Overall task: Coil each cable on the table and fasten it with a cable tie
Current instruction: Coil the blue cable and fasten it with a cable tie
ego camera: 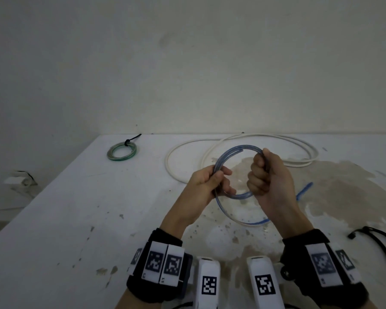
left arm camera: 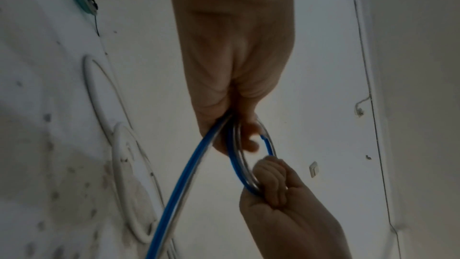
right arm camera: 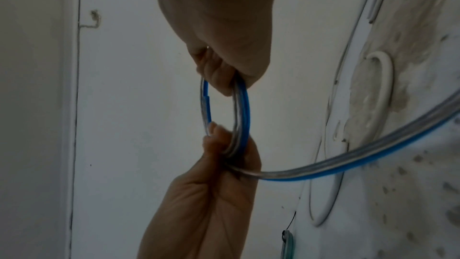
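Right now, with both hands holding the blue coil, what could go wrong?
1. The blue coil has no tie yet; if the left hand or right hand loosens, it may spring open.
2. The uncoiled tail lies near the white cable and might snag it.

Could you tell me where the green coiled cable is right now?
In the head view the green coiled cable lies on the table at the far left, near the wall, left of the loose white cable.
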